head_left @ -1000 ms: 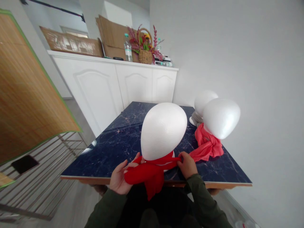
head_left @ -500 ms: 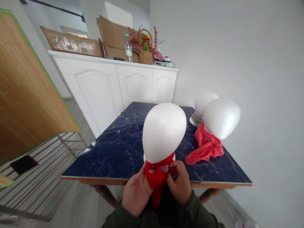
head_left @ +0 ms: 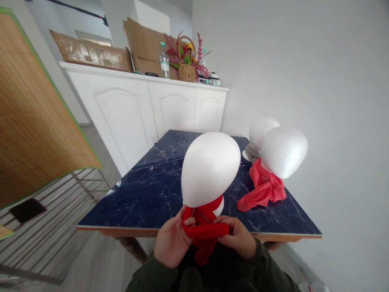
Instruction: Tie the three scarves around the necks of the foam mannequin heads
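A white foam mannequin head (head_left: 209,168) stands near the table's front edge, and a red scarf (head_left: 205,231) is wrapped round its neck. My left hand (head_left: 173,241) is at the left of the scarf, palm up, its thumb inside a loop and the fingers behind the cloth. On the other side, my right hand (head_left: 238,237) pinches a folded length of the scarf and holds it out to the right. One scarf end hangs below the table edge between my hands.
At the right of the dark blue marbled table (head_left: 148,190) stands a second foam head (head_left: 284,152) with a coral scarf (head_left: 264,186). Behind it is another foam head (head_left: 263,129) with grey cloth. A metal rack (head_left: 57,227) is at the left, and white cabinets (head_left: 124,113) stand behind.
My right hand has moved slightly right and drawn a band of the red scarf out across the front. My left hand stays at the loop. The foam head has shifted slightly.
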{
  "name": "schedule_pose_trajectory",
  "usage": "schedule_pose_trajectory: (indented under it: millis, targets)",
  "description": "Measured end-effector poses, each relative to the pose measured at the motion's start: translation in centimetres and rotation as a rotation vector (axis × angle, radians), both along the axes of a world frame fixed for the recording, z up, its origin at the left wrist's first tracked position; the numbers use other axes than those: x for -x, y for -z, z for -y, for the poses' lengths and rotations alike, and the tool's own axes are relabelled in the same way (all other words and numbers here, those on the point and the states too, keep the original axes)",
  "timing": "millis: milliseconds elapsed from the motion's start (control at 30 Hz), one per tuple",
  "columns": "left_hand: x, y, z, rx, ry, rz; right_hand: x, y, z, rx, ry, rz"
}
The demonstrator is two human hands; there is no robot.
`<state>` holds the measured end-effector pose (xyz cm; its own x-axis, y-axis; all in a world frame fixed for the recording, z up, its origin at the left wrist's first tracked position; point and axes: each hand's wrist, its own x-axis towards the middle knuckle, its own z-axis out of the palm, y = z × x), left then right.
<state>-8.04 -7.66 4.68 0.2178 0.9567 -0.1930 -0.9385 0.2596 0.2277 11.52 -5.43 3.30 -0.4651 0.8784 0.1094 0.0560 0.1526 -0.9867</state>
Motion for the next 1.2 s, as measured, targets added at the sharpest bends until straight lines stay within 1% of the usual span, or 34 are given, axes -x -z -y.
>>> schedule_pose_trajectory:
  millis: [100,167,200,267,400,500,600,633,667,700,733,833,867,900,933,967,1067,1100,1133,1167,1200]
  targets:
    - [0.0,0.1,-0.1,0.008,0.001,-0.011,-1.3,-0.2,0.3,-0.333,0.284,0.25]
    - [-0.1,0.2,-0.1,0.014,-0.01,-0.03,-1.6,0.0,0.6,-0.452,0.44,0.336]
    - [-0.2,0.2,-0.1,0.015,-0.019,-0.039,-1.5,0.1,0.8,-0.484,0.5,0.335]
    - [-0.4,0.3,0.0,0.017,-0.035,-0.06,-1.2,0.6,1.0,-0.539,0.615,0.278]
    - [-0.7,0.3,0.1,0.032,-0.058,-0.125,-1.5,1.7,0.0,-0.596,0.954,0.133]
    - [-0.5,0.6,0.2,0.041,-0.066,-0.152,-3.7,2.3,-1.7,-0.591,1.152,0.105]
    - [-0.5,0.9,0.2,0.033,-0.063,-0.197,-7.3,2.5,-3.1,-0.584,1.284,0.116]
    - [-0.5,1.0,0.3,0.031,-0.062,-0.228,-8.5,2.5,-3.2,-0.554,1.287,0.151]
    - [-0.6,1.1,0.3,0.029,-0.063,-0.266,-9.5,2.5,-3.2,-0.506,1.247,0.206]
    - [-0.7,1.1,0.3,0.029,-0.061,-0.307,-10.3,2.4,-3.0,-0.441,1.154,0.27]
    - [-0.8,1.2,0.3,0.028,-0.053,-0.35,-10.9,2.2,-2.7,-0.367,1.022,0.333]
    - [-0.9,1.4,0.4,0.001,0.012,-0.498,-11.8,1.7,-1.3,-0.167,0.555,0.489]
    - [-0.9,1.5,0.4,-0.013,0.038,-0.553,-12.0,1.5,-0.9,-0.119,0.434,0.535]
    - [-0.8,1.6,0.4,-0.027,0.058,-0.603,-12.4,1.2,-0.6,-0.085,0.356,0.581]
    - [-0.7,1.8,0.4,-0.04,0.072,-0.644,-12.9,0.8,-0.4,-0.066,0.332,0.621]
    - [-0.5,1.9,0.4,-0.053,0.082,-0.673,-13.6,0.4,-0.4,-0.064,0.367,0.648]
    - [0.0,2.2,0.3,-0.104,0.11,-0.748,-16.3,-1.0,-0.7,-0.115,0.638,0.644]
    - [0.1,2.2,0.3,-0.129,0.122,-0.797,-17.0,-1.5,-0.7,-0.116,0.659,0.627]
    - [0.3,2.3,0.2,-0.156,0.135,-0.869,-17.5,-2.0,-0.7,-0.09,0.604,0.607]
    - [0.3,2.4,0.1,-0.185,0.15,-0.958,-17.8,-2.4,-0.5,-0.036,0.479,0.584]
    - [0.4,2.5,0.1,-0.219,0.169,-1.05,-17.7,-2.7,-0.3,0.036,0.315,0.559]
